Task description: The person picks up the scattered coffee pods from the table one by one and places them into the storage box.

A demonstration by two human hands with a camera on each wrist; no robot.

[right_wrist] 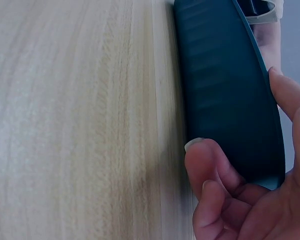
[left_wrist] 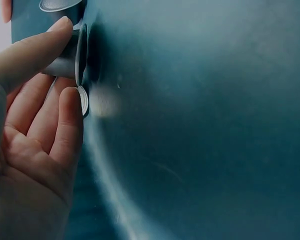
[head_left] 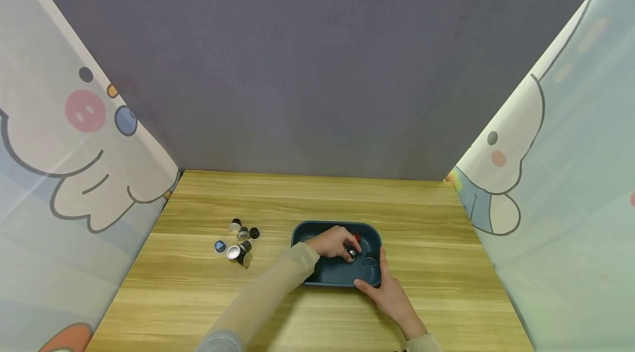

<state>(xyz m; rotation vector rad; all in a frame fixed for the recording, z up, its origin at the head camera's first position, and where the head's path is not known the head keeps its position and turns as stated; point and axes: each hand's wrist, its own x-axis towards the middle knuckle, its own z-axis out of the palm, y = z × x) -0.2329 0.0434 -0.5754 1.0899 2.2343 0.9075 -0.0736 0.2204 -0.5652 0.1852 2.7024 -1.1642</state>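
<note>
A dark blue-green tray (head_left: 329,275) sits on the wooden table. Inside its right half, my left hand (head_left: 334,243) pinches a dark coffee capsule (left_wrist: 65,62) between thumb and fingers. Close by in the tray are a red capsule (head_left: 357,237) and a dark capsule (head_left: 370,261). The left wrist view also catches the rim of one more capsule (left_wrist: 84,101) just under the held one. At the tray's near right corner, my right hand (head_left: 392,291) grips the wall, its thumb at the front rim and fingers along the right side.
Several coffee capsules lie loosely grouped left of the tray, among them a blue-topped capsule (head_left: 220,247), a silver-lidded capsule (head_left: 233,253) and a black capsule (head_left: 255,233). A grey panel (head_left: 317,93) rises behind the table (head_left: 421,214), with patterned curtains on both sides.
</note>
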